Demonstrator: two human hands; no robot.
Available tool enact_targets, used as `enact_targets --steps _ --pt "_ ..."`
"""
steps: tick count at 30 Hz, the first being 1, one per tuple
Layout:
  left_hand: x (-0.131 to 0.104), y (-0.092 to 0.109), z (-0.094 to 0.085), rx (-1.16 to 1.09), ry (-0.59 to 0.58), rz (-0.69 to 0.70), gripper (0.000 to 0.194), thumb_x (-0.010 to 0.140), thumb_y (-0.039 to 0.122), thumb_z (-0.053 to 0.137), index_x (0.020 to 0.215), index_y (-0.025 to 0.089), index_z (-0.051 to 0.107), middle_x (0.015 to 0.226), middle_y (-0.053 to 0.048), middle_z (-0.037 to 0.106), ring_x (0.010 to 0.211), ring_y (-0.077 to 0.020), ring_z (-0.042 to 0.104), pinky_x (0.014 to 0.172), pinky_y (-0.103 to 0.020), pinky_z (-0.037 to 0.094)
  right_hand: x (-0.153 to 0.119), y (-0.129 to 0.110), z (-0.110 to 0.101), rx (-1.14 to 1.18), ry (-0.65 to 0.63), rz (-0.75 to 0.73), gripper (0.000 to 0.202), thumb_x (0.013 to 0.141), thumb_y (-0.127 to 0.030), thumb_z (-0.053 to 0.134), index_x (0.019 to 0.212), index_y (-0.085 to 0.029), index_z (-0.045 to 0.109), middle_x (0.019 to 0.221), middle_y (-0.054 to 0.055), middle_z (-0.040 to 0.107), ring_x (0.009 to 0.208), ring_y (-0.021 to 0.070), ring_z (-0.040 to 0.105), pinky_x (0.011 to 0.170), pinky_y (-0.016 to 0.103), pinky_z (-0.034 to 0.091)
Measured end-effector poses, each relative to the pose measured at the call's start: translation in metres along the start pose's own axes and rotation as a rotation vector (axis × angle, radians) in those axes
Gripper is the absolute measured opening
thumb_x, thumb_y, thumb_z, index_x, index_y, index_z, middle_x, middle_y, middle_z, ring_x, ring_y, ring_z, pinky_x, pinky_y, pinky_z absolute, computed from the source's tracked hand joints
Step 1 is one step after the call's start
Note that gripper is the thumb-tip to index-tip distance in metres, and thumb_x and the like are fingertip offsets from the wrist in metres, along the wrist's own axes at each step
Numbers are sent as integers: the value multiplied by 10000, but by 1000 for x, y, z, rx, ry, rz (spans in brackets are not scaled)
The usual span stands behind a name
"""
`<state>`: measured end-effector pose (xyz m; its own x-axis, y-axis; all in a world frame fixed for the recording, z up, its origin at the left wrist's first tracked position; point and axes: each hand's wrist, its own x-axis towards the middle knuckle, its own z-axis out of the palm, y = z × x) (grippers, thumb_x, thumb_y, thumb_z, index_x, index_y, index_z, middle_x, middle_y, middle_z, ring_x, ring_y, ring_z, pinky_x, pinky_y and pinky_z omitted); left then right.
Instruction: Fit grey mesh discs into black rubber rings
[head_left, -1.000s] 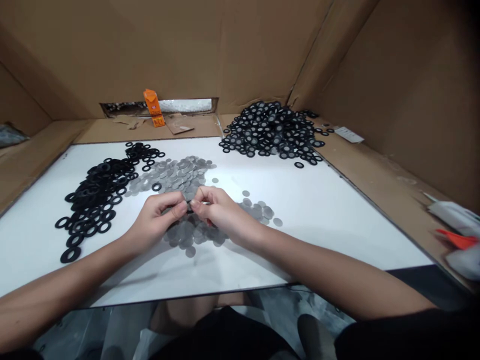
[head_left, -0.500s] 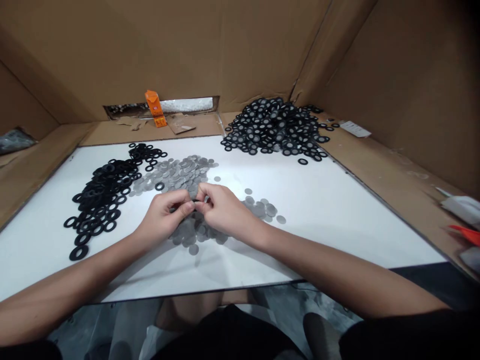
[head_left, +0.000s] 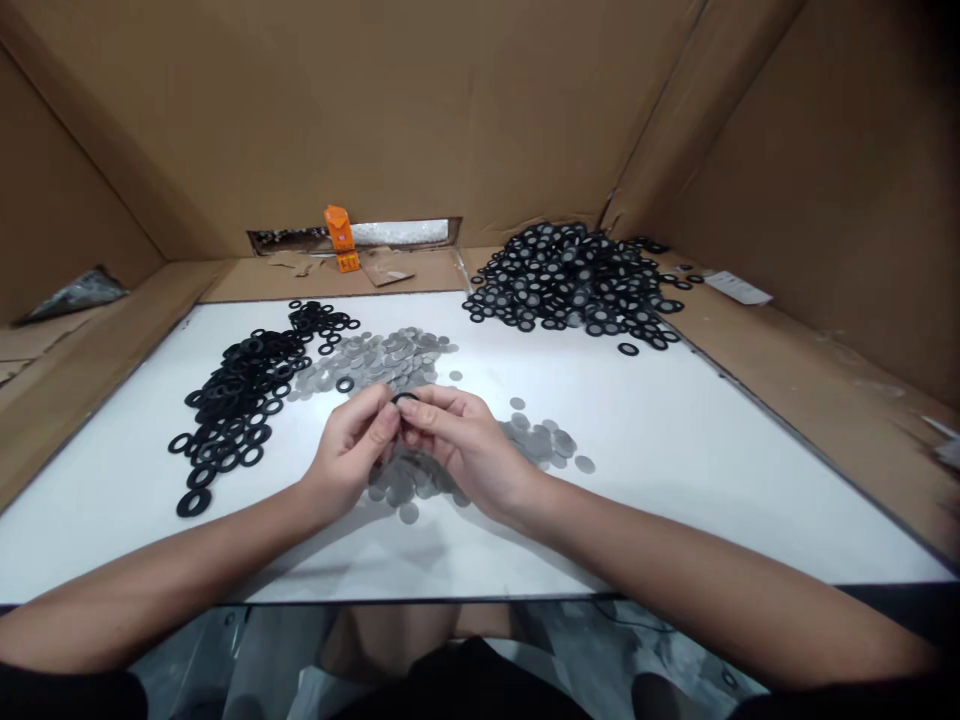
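Note:
Between my fingertips, above the middle of the white board, is a black ring (head_left: 406,397), largely covered by the fingers. My left hand (head_left: 355,440) pinches its left side with thumb and forefinger. On its other side my right hand (head_left: 465,443) grips it, the thumb lying along the top. Whether a disc sits inside the ring cannot be made out. Thin grey discs (head_left: 409,485) lie loosely under both hands, with a larger heap of grey discs (head_left: 390,355) just beyond. To the left spreads a pile of black rings (head_left: 244,385).
A big heap of black rings with grey centres (head_left: 570,275) rises at the back right. Scattered grey discs (head_left: 551,440) lie right of my hands. Cardboard walls (head_left: 360,110) enclose the white board (head_left: 675,480). An orange box (head_left: 340,238) stands by a slot at the back.
My hands have rolled so the fingers show more, and the black ring between them is now visible. The whole scene has shifted slightly right and down as the camera turned.

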<state>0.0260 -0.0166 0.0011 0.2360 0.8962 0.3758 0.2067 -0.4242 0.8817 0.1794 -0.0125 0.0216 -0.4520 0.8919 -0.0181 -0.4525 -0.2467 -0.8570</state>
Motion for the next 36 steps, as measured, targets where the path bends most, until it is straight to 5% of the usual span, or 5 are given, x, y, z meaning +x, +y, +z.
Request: enact_targets --steps 9,15,20,28,36 --pt "22 11 -26 368 -171 121 403 923 374 458 578 174 396 544 27 402 530 -104 390 519 -245 294 10 -3 -15 -404 22 -53 241 725 -386 756 729 -152 698 683 1 634 648 112 577 641 247 462" --pt "23 6 -26 125 -204 5 399 920 410 478 603 167 469 548 16 487 530 -108 469 504 -224 358 14 -9 -14 -465 33 -83 249 733 -396 743 701 -155 688 640 -6 647 623 111 601 634 247 485" --pt "20 3 -26 200 -162 90 404 920 369 497 575 160 472 554 12 487 548 -104 452 534 -233 350 14 -9 -19 -448 37 -19 251 706 -392 767 723 -152 697 663 7 668 627 114 613 614 242 486" --pt "30 10 -36 386 -411 100 385 947 387 404 656 162 520 620 3 518 583 -119 488 560 -236 354 10 -19 -18 -762 -2 -81 101 739 -259 706 710 -163 695 666 9 658 633 129 595 556 232 434" --pt "28 11 -26 333 -284 164 428 947 401 398 583 177 424 549 15 449 542 -115 424 539 -245 329 10 -16 -13 -665 27 -25 108 723 -259 707 692 -160 678 637 -2 628 584 111 551 539 235 406"
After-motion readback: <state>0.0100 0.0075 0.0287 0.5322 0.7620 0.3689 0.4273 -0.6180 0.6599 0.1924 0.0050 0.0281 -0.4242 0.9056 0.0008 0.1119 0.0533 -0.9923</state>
